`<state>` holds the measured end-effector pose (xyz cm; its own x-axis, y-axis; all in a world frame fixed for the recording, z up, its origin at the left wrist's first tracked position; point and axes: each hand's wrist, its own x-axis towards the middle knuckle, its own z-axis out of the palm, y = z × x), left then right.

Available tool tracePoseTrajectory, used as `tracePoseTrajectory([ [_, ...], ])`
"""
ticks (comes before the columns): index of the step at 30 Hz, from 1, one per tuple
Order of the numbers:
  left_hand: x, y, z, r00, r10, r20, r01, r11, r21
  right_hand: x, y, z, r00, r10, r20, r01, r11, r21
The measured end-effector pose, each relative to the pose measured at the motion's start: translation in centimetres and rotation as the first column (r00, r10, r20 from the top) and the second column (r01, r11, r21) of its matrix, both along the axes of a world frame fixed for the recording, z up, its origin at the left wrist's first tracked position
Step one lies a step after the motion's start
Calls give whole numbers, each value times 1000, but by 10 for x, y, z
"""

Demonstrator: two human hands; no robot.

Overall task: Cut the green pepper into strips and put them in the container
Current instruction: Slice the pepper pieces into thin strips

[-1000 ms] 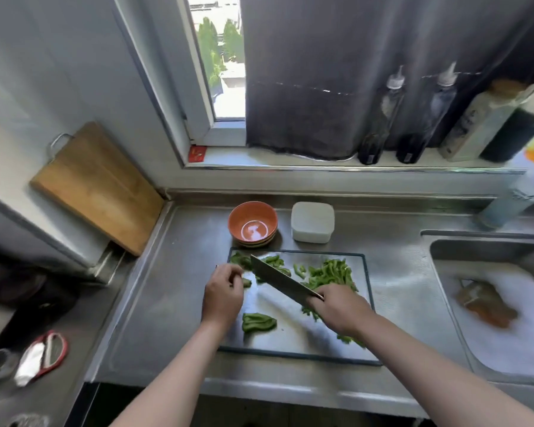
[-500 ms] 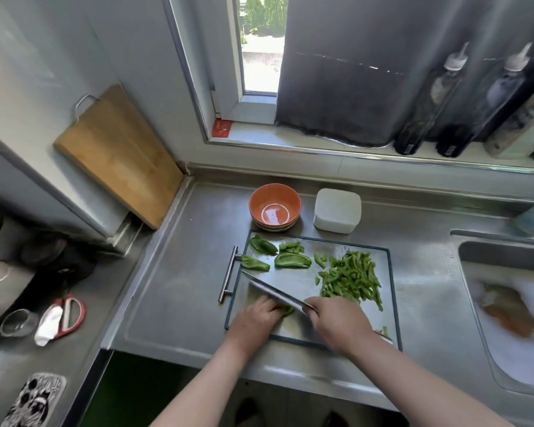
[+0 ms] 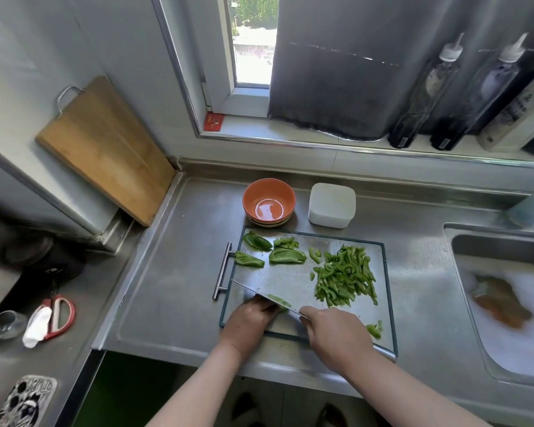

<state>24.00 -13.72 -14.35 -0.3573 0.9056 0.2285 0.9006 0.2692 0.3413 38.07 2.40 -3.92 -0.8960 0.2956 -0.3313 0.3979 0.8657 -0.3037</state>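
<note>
A steel cutting board [image 3: 278, 278] with a dark rim lies on the counter. My right hand [image 3: 336, 334] grips the handle of a cleaver [image 3: 259, 293] whose blade slants across the board's near left part. My left hand [image 3: 250, 318] holds down a green pepper piece [image 3: 279, 302], mostly hidden under fingers and blade. A pile of cut strips [image 3: 346, 275] lies on the right of the board. Several uncut pepper pieces [image 3: 285, 255] sit at the far left. A white lidded container [image 3: 332, 204] stands behind the board.
Stacked orange bowls [image 3: 269, 201] stand beside the container. A sink [image 3: 506, 291] with foamy water is at the right. A wooden board [image 3: 105, 149] leans on the left wall. Bottles [image 3: 426, 94] line the window sill. Red scissors [image 3: 56, 315] and a glass cup [image 3: 3, 323] lie at far left.
My left hand moved from the far left of the board to its near edge and now holds the pepper piece that lay there. The cleaver came down onto that piece.
</note>
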Motion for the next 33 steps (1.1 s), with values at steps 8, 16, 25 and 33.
tracePoseTrajectory([
  [8, 0, 1, -6, 999, 32, 4, -32, 999, 11, -5, 3, -7, 1000, 14, 12, -14, 1000, -23],
  [16, -1, 1, -13, 999, 45, 0, -45, 992, 115, -1, 7, -13, 997, -29, 77, 36, 996, -85],
  [25, 1, 1, -16, 995, 81, -54, -74, 989, 125, -51, 5, -25, 992, -13, 124, 32, 988, -152],
  [33, 1, 0, -9, 999, 36, -31, -31, 990, 141, -17, 4, -6, 999, 51, 8, -50, 993, -103],
])
